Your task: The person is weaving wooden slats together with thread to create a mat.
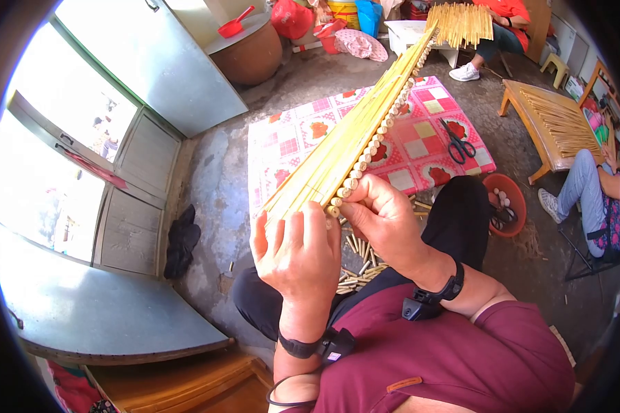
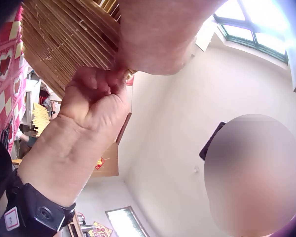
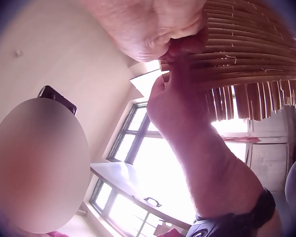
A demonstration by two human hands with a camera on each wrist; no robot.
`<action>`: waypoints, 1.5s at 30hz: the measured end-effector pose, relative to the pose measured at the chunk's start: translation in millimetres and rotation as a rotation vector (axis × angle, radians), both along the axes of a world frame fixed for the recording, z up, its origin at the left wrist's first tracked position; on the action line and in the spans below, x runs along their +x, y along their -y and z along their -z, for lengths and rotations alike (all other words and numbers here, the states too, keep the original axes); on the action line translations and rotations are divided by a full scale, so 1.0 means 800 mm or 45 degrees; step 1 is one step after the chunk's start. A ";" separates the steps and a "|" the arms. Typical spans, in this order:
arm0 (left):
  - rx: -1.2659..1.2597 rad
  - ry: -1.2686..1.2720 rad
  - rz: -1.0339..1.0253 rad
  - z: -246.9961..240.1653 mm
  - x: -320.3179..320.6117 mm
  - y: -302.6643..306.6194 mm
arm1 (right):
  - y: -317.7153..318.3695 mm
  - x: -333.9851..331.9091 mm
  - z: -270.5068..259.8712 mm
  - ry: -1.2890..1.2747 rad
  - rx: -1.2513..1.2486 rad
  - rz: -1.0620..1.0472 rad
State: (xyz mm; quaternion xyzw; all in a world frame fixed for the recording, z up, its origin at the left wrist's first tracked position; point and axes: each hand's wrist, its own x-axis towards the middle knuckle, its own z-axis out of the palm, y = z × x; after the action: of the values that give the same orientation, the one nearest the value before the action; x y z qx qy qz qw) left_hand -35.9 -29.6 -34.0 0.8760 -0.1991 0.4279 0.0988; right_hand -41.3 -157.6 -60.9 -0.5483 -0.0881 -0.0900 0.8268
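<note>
Both hands hold a long mat of thin yellow reeds (image 1: 355,134), which slants away over the low table. A row of short round ends (image 1: 368,153) runs along its right edge. The left hand (image 1: 300,249) grips the near end, its fingers laid across the reeds. The right hand (image 1: 387,224) pinches the edge by the nearest round ends, thumb and forefinger close together. From below, the left wrist view shows the reed undersides (image 2: 69,39) side by side, the right hand's fingers (image 2: 101,79) curled at the edge. Short cut stick pieces (image 1: 365,272) lie loose below the hands.
A pink patterned cloth (image 1: 282,131) covers the low table, with black scissors (image 1: 459,146) on it. To the right stands a red basin (image 1: 506,199) holding small items. Another person's leg (image 1: 579,189) is beside a wooden stand (image 1: 541,131) of reeds. Metal doors (image 1: 138,62) stand left.
</note>
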 end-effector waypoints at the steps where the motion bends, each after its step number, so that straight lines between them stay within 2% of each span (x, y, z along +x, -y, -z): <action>1: 0.000 0.000 -0.013 0.002 0.001 0.000 | -0.003 0.001 -0.001 -0.040 0.035 -0.014; 3: -0.002 0.005 -0.034 0.010 0.006 0.000 | -0.005 0.003 -0.003 -0.116 0.103 -0.038; 6: 0.054 0.025 -0.062 0.031 0.025 -0.007 | 0.013 0.012 0.005 -0.243 -0.201 -0.140; 7: 0.075 -0.055 -0.048 0.047 0.030 -0.013 | 0.024 0.013 0.001 -0.315 -0.373 -0.200; 13: 0.132 -0.187 0.058 0.207 0.070 -0.045 | 0.077 0.043 0.099 -0.193 -1.068 0.170; 14: 0.152 -0.207 0.055 0.235 0.072 -0.050 | 0.085 0.051 0.129 -0.070 -1.212 0.268; 17: 0.268 -0.550 -0.034 0.300 0.062 -0.069 | 0.094 0.047 0.141 -0.103 -1.384 0.246; 20: 0.286 -0.890 -0.054 0.312 0.040 -0.091 | 0.102 0.053 0.160 -0.079 -1.475 0.210; 22: 0.065 -0.902 -0.177 0.320 0.024 -0.106 | 0.105 0.058 0.173 -0.035 -1.485 0.199; 24: -0.457 -0.846 -0.163 0.347 0.022 -0.131 | 0.097 0.065 0.197 0.044 -1.456 0.166; 26: -1.910 -1.061 -0.093 0.370 0.027 -0.140 | 0.075 0.070 0.213 0.176 -1.428 0.117; 27: -2.333 -1.303 -0.208 0.311 0.018 -0.119 | 0.063 0.069 0.213 0.247 -1.434 0.084; 28: -2.672 -1.471 -0.130 0.321 0.028 -0.123 | 0.049 0.078 0.224 0.361 -1.403 0.044; 30: -2.731 -1.746 0.211 0.328 0.032 -0.117 | 0.022 0.094 0.245 0.541 -1.440 0.074; 34: -2.876 -1.770 0.405 0.354 0.042 -0.082 | -0.007 0.106 0.272 0.671 -1.525 0.148; 37: -2.913 -1.817 0.446 0.370 0.053 -0.074 | -0.018 0.110 0.277 0.702 -1.571 0.155; 40: -2.820 -1.741 0.464 0.380 0.066 -0.075 | -0.026 0.114 0.283 0.780 -1.570 0.149; 45: -2.734 -1.594 0.333 0.379 0.067 -0.068 | -0.024 0.120 0.293 0.901 -1.555 0.111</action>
State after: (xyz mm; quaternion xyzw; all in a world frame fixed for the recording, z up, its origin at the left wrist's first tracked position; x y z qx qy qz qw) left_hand 17.5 25.2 -337.6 0.3796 0.2460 -0.1287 0.8825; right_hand 54.9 -138.3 -295.1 -0.8549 -0.3641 -0.2302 0.2889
